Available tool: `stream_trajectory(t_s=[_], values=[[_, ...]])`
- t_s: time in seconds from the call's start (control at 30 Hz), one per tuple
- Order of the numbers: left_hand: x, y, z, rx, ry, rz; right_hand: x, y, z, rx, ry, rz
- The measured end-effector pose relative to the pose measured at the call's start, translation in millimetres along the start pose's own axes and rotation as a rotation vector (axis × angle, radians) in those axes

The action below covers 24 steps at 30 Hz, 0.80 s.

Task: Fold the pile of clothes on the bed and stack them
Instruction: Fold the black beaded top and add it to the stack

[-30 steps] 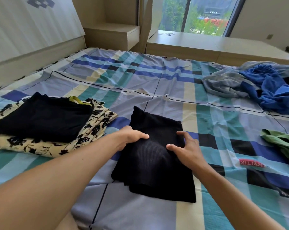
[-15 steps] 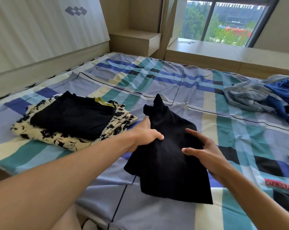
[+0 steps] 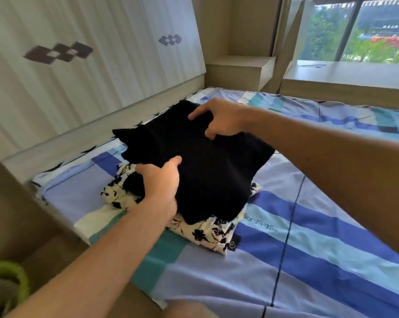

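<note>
Black garment [image 3: 205, 171] moved over floral stack [image 3: 207, 232] beside "To You" lettering [image 3: 262, 224].

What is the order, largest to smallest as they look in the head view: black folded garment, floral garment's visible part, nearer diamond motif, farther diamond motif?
black folded garment
floral garment, visible part
nearer diamond motif
farther diamond motif, perhaps smaller only through distance

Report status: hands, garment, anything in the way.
Left hand and right hand both grip folded black garment. Garment over floral-print stack, contact unclear. Nothing in the way.
</note>
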State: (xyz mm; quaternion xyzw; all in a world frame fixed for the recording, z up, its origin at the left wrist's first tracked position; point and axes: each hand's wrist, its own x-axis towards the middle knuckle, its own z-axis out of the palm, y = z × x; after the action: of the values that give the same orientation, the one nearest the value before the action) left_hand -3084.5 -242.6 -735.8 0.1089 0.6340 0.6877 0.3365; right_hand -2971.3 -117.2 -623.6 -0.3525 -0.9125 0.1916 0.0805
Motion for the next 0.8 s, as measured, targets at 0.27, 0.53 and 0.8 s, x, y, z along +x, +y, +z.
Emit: stream_trajectory(t_s=[0.27, 0.53, 0.8], values=[[32, -18, -51, 0.105, -0.02, -0.184, 42, 26, 160, -0.138, -0.135, 0.193], [104, 65, -7, 0.954, -0.333, 1.005, 20, 6, 151, -0.048, -0.011, 0.256], [168, -37, -47, 1.621, -0.602, 0.653, -4, 23, 201, 0.085, 0.081, 0.335]])
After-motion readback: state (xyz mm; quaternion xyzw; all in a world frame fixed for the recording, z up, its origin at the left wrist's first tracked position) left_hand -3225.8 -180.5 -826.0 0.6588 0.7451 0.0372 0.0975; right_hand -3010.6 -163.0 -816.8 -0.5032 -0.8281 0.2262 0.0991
